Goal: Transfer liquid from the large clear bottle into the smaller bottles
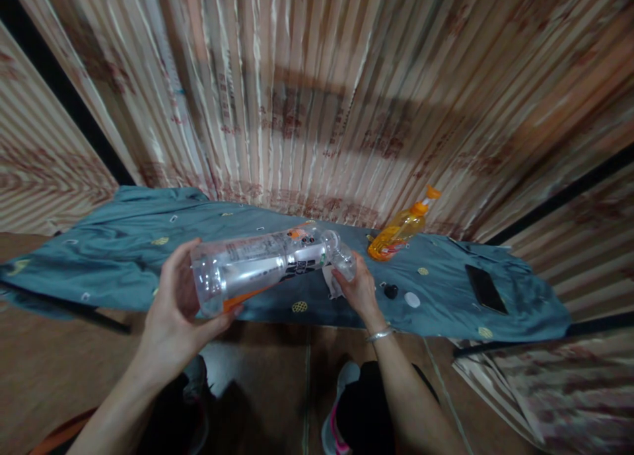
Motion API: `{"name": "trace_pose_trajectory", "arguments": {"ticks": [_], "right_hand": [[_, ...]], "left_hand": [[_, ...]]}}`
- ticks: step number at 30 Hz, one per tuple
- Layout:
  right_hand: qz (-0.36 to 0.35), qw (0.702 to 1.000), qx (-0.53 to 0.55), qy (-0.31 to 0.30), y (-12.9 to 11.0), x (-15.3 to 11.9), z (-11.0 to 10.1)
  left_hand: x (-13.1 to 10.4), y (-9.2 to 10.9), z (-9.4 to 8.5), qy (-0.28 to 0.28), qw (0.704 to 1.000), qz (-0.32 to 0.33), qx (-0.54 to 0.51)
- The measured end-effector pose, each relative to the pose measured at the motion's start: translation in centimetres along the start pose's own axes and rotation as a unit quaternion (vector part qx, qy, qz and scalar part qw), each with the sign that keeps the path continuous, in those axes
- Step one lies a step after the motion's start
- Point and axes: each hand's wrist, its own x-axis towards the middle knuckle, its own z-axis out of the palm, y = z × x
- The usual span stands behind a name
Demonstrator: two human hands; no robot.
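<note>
Apparently aligning, left hand [171, 323] grips large clear-plastic bottle [257, 265], right hand [362, 288] grips small clear-plastic container [345, 262] by its neck [329, 240]; steadiness likely needed next.

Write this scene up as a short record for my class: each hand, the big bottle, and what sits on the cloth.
Left hand: grips the big bottle near its base
Right hand: holds a small clear container by the bottle's mouth; contact unclear
Big bottle: clear, mouth toward right hand
On cloth: orange pump bottle, phone, white disc, black item
</note>
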Motion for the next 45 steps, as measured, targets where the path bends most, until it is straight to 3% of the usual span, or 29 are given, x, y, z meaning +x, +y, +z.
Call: {"name": "trace_pose_trajectory", "arguments": {"ticks": [27, 45], "right_hand": [[0.032, 0.999, 0.028, 0.015, -0.5, -0.3, -0.1], [0.044, 0.999, 0.029, 0.015, -0.5, 0.0, -0.3]], "left_hand": [[0.4, 1.4, 0.2, -0.002, 0.999, -0.034, -0.01], [0.4, 1.3, 0.7, -0.013, 1.0, 0.002, -0.005]]}}
